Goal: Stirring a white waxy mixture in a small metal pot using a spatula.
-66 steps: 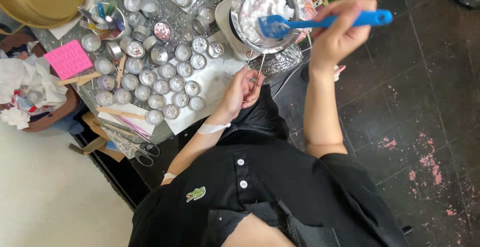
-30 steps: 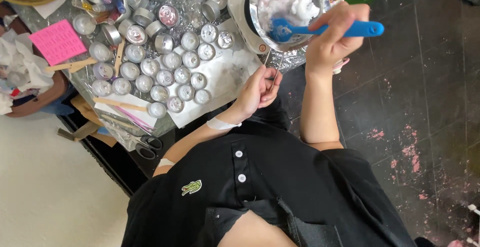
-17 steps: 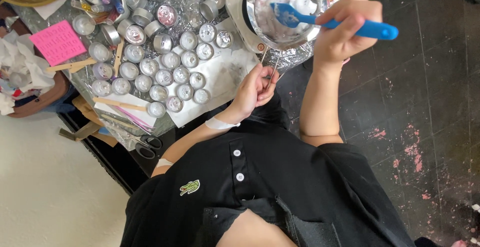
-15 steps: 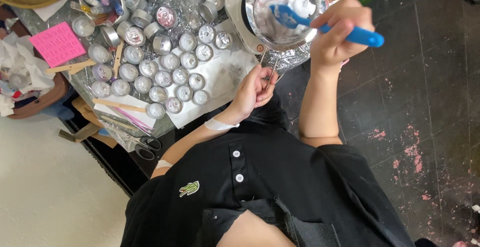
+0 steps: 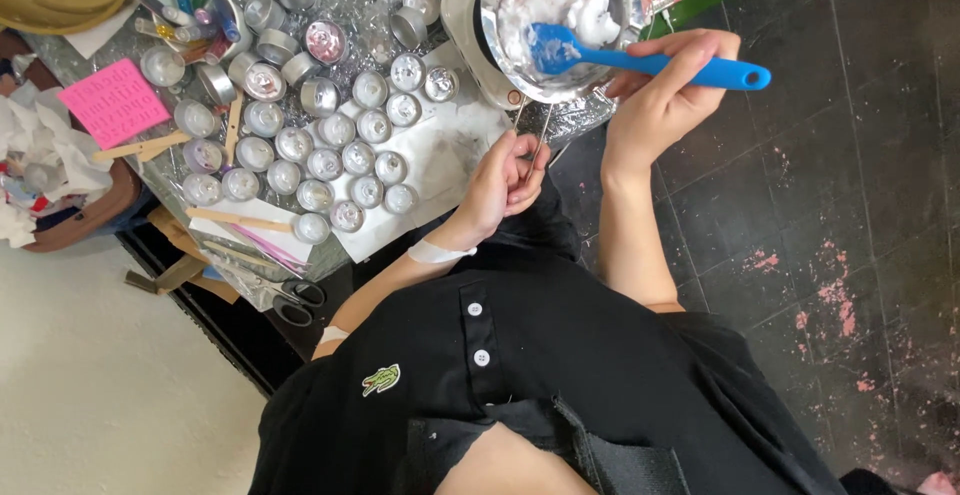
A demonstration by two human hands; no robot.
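Spatula [image 5: 640,60], blue, sits clamped in the right hand [image 5: 665,105], its blade in the white-coated metal bowl [image 5: 555,15] at the hand's 10 o'clock. The left hand [image 5: 505,180] pinches the bowl's wire handle [image 5: 540,130]. Small tins [image 5: 340,160] crowd the foil-covered tabletop [image 5: 450,155]; dark floor tiles [image 5: 850,205] lie at 3 o'clock.

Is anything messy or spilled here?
A bit, yes. The metal bowl is smeared with white stuff all up its sides where the right hand stirs with the blue spatula. The white paper under the little tins looks smudged, and the dark floor has pink speckles. Nothing looks tipped over.
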